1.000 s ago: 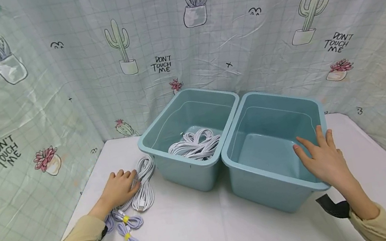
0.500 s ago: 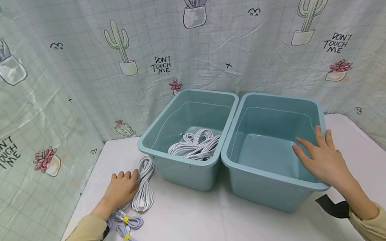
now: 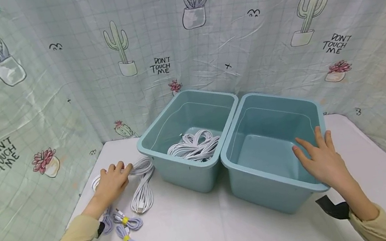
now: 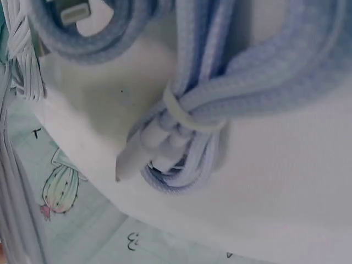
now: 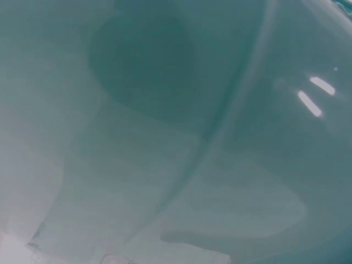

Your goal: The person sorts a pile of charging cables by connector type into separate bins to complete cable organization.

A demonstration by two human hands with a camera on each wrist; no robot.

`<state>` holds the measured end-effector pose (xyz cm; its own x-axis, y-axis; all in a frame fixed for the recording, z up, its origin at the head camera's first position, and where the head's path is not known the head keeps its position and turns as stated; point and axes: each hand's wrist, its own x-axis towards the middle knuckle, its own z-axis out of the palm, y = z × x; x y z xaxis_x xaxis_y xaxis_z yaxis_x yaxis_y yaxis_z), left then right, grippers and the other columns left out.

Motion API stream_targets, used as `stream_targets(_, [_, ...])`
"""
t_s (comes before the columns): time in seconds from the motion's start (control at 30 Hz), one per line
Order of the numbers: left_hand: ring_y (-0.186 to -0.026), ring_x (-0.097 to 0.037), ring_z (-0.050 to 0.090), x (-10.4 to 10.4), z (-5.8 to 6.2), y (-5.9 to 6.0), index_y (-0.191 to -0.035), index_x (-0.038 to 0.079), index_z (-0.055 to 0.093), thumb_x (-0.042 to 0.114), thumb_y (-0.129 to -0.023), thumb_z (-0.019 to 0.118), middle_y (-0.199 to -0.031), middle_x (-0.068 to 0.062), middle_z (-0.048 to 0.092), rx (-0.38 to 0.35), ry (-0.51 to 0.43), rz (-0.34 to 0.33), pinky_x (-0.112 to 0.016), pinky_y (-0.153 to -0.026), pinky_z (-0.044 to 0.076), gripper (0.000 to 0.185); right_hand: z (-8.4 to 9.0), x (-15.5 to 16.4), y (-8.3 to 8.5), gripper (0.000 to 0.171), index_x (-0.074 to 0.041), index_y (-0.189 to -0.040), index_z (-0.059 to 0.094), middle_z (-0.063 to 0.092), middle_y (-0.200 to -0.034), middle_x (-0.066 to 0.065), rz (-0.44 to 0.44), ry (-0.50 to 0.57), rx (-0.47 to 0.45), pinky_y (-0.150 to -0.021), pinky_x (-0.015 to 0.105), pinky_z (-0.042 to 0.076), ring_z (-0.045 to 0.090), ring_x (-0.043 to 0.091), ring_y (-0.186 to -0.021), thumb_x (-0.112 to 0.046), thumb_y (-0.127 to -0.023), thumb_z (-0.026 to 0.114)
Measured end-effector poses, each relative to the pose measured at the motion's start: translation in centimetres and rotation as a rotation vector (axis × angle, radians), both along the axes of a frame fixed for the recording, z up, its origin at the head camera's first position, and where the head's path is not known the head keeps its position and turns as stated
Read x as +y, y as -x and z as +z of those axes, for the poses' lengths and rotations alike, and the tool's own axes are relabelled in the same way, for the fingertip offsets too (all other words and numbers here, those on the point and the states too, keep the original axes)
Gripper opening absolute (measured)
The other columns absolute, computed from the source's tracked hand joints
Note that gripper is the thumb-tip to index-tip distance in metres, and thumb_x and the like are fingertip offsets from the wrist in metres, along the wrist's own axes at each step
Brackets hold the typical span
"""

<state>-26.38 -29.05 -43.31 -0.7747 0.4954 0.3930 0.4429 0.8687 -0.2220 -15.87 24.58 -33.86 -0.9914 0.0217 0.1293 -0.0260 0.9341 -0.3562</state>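
Curtain point(image 3: 53, 76): fills the upper half of the head view, pale green grid with cacti and "DON'T TOUCH ME" print.
Table point(image 3: 206, 238): white cloth across the lower half of the frame.
Right bin point(image 3: 265, 176): teal, right of centre, nothing seen inside; its rim touches the left bin's rim.
Left bin point(image 3: 187, 173): teal, at centre, with a bundle of white cable lying on its floor.
Right hand point(image 3: 322, 160): lower right, fingers straight and spread, palm resting on the near right rim of the right bin with fingertips over its inside; it grips nothing. The right wrist view shows only the bin's teal wall point(image 5: 176, 132).
Left hand point(image 3: 111, 182): left of centre, laid flat on the white cable, fingers fairly straight and close together; whether any finger hooks under a strand I cannot tell.
White cable point(image 3: 142, 185): on the table just left of the left bin, a long loose coil running from under the left hand down toward the lower left.
Purple cables point(image 3: 129, 235): small coils bound with yellow ties, lower left, below the left wrist; the left wrist view shows one bundle point(image 4: 231, 110) close up, tied, with a plug end sticking out.
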Motion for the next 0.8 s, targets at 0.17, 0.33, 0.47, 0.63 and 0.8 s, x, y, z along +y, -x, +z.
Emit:
stream_targets(0.17, [-0.073,-0.032,0.046,-0.7,0.5,-0.3,-0.104,0.012,0.048,0.012,-0.076,0.067,-0.092,-0.013,0.048,0.044,0.008,-0.008,-0.042,-0.056,0.035,0.034,0.0,-0.1,0.0,0.061,0.001,-0.132,0.038,-0.005,-0.141,0.036,-0.003,0.006,-0.002,-0.076,0.077,0.023,-0.010,0.056,-0.126,-0.046,-0.094,0.026])
stream_targets(0.33, [-0.071,-0.033,0.046,-1.6,0.9,-0.6,-0.103,0.011,0.049,0.012,-0.074,0.066,-0.090,-0.012,0.048,0.111,-0.007,-0.012,-0.044,-0.055,0.035,0.034,0.0,0.0,0.0,0.062,0.001,-0.133,0.038,-0.006,-0.141,0.036,-0.006,0.009,-0.009,-0.075,0.077,0.023,-0.011,0.055,-0.127,-0.046,-0.094,0.026])
stream_targets(0.47, [-0.070,-0.034,0.046,-2.2,1.5,-0.7,-0.103,0.009,0.050,0.013,-0.076,0.061,-0.089,-0.013,0.048,0.165,-0.055,-0.039,-0.045,-0.054,0.034,0.030,0.0,-0.1,0.0,0.062,0.001,-0.133,0.037,-0.006,-0.141,0.036,-0.007,0.009,-0.012,-0.076,0.077,0.023,-0.012,0.055,-0.127,-0.046,-0.094,0.026])
stream_targets(0.63, [-0.070,-0.035,0.046,-2.7,2.3,-0.8,-0.105,0.009,0.051,0.012,-0.079,0.055,-0.089,-0.013,0.050,0.206,-0.095,-0.053,-0.045,-0.053,0.033,0.027,0.0,-0.1,0.0,0.062,0.001,-0.132,0.038,-0.004,-0.141,0.036,-0.008,0.008,-0.010,-0.076,0.077,0.023,-0.011,0.055,-0.127,-0.046,-0.094,0.026])
stream_targets(0.8, [-0.072,-0.036,0.048,-2.9,3.6,-1.0,-0.107,0.010,0.051,0.010,-0.075,0.060,-0.091,-0.014,0.052,0.211,-0.128,-0.032,-0.047,-0.056,0.034,0.033,0.1,-0.2,0.0,0.061,0.001,-0.132,0.038,-0.003,-0.141,0.037,-0.010,0.004,-0.003,-0.078,0.076,0.023,-0.010,0.056,-0.127,-0.046,-0.094,0.027])
